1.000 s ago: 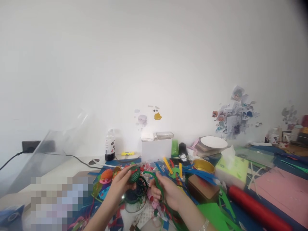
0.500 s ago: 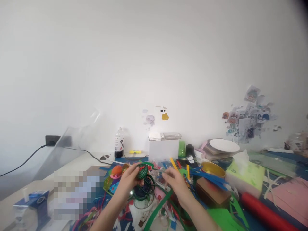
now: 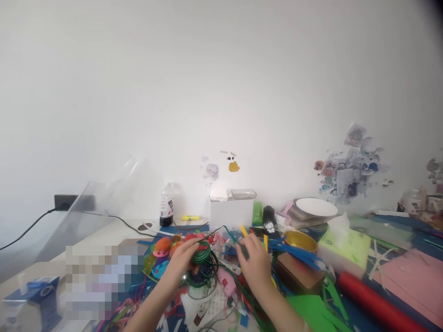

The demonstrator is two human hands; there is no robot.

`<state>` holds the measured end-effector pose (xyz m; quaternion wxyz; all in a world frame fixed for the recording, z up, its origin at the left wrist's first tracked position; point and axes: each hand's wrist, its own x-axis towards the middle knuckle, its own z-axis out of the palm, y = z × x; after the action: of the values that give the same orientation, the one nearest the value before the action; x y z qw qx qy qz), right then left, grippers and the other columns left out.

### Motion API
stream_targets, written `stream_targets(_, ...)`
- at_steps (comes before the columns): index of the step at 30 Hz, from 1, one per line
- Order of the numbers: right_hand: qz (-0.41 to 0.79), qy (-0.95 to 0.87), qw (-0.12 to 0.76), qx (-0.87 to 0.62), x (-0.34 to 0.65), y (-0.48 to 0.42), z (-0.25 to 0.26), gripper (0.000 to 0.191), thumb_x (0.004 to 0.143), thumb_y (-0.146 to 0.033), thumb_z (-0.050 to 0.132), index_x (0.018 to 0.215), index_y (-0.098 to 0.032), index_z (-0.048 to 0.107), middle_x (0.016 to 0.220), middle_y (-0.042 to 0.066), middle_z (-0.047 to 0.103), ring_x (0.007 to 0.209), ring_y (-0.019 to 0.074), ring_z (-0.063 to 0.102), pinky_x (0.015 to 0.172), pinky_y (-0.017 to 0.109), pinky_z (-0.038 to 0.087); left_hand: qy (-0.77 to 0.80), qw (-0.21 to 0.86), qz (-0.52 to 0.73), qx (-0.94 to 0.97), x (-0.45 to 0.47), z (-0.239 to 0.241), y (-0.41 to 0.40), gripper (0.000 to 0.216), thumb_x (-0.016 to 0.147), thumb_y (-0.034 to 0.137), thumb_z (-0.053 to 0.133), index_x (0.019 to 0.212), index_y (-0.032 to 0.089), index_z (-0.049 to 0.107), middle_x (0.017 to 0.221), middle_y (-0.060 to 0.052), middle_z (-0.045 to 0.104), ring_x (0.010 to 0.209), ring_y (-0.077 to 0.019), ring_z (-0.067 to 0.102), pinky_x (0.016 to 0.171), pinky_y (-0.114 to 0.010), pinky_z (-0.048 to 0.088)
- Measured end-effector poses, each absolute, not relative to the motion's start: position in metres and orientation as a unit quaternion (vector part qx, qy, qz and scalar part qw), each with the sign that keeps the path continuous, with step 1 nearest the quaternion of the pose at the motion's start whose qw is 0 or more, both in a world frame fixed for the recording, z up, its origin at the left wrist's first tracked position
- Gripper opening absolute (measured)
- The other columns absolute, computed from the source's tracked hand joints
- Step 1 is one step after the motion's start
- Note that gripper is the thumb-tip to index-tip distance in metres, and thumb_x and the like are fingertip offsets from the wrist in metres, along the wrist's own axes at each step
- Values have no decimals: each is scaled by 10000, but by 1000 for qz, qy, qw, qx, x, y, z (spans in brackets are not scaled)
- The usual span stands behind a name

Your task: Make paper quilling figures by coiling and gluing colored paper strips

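My left hand (image 3: 184,259) is closed around a round green coiled bundle (image 3: 200,252) with a red patch on top, which looks like wound cord or braid. Loops of dark green cord (image 3: 216,260) hang from its right side. To the right, my right hand (image 3: 255,259) has its fingers bent round a green ribbon (image 3: 232,236). That ribbon arches up between the two hands, its thin part passing behind the bundle. Below the hands lie a pink tool (image 3: 227,282), perhaps a glue gun, and a clear round rim (image 3: 200,291).
Ribbon scraps and small felt-like pieces (image 3: 162,247) crowd the table. Behind stand a dark-liquid bottle (image 3: 166,205) and a white box (image 3: 231,213). At right are a gold bowl (image 3: 300,241), a brown box (image 3: 299,271), a tissue pack (image 3: 342,249) and a red roll (image 3: 377,299).
My right hand has taken the green ribbon, which hung low between my arms before and now arches between the hands. My left hand keeps the green bundle. The view has shifted slightly right.
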<state>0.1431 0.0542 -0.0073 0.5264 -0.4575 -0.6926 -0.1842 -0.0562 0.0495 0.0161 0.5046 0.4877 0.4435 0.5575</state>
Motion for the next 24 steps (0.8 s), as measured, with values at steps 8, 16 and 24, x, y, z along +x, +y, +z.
stream_targets(8, -153, -732, 483, -456, 134, 55, -12, 419, 728, -174, 549, 1141, -176, 481, 1065, 108, 552, 995, 263, 517, 805, 373, 458, 466, 449, 531, 548, -55, 13, 54, 401, 646, 409, 604, 942, 141, 630, 438, 47, 539, 315, -112, 444, 365, -226, 327)
stream_targets(16, -164, -789, 454, -379, 133, 44, -2, 453, 797, -156, 469, 1245, -207, 426, 1204, 89, 506, 1077, 238, 451, 883, 406, 413, 466, 348, 467, 666, -46, 16, 42, 369, 720, 375, 542, 1008, 175, 655, 623, -21, 667, 420, -154, 532, 475, -260, 417)
stream_targets(24, -223, -794, 433, -364, 130, 48, -5, 167, 756, -99, 553, 839, -232, 610, 1152, 50, 533, 1011, 240, 440, 882, 443, 377, 434, 263, 405, 761, -41, 13, 43, 266, 707, 286, 573, 947, 258, 685, 950, -45, 700, 880, -247, 601, 792, -286, 409)
